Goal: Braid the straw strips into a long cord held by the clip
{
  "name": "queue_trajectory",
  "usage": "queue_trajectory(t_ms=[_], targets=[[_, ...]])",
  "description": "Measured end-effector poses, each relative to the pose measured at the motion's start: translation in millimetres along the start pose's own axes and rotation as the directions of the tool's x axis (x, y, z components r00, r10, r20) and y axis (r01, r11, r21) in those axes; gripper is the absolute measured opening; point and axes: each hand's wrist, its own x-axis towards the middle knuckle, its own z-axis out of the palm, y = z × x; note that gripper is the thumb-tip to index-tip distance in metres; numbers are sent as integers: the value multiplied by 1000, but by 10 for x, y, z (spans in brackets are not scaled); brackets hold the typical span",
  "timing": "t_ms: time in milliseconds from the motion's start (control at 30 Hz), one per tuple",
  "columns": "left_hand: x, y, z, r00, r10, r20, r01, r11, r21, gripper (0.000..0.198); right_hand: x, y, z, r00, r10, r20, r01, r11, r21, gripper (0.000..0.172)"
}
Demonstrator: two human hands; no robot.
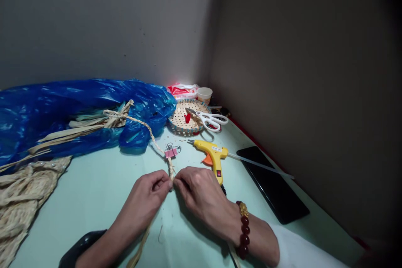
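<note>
A thin braid (147,127) of pale dried straw runs from a bundle of straw strips (116,121) toward me. A pink binder clip (171,153) is clamped on it partway along. Below the clip, my left hand (150,194) pinches the braid's near end from the left. My right hand (199,192), a dark red bead bracelet (245,231) at its wrist, pinches the same spot from the right. The two sets of fingertips almost meet. Loose straw strands (141,245) trail toward the front from under my hands; my palms hide part of them.
A yellow glue gun (216,155) with a glue stick lies beyond my right hand, beside a black phone (273,184). White-handled scissors (213,120) rest on a woven basket (184,123). A paper cup (204,94), a blue plastic bag (78,96) and woven straw pieces (21,201) surround the work area.
</note>
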Motion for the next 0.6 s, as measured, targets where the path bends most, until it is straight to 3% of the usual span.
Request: queue_trajectory(t_ms=[200, 300, 500, 600], targets=[[-14, -6, 35, 994, -86, 62, 101, 943, -318, 20, -4, 39, 26, 994, -108, -31, 105, 991, -86, 19], [3, -19, 72, 993, -115, 40, 121, 946, -300, 19, 0, 64, 6, 990, -138, 5, 137, 982, -127, 17], [43, -31, 126, 997, -45, -70, 22, 956, -291, 22, -86, 30, 6, 990, -140, -30, 129, 963, -237, 18], [17, -26, 140, 996, -48, -72, 22, 944, -329, 18, -185, -52, 64, 985, -170, 14, 167, 944, -286, 9]])
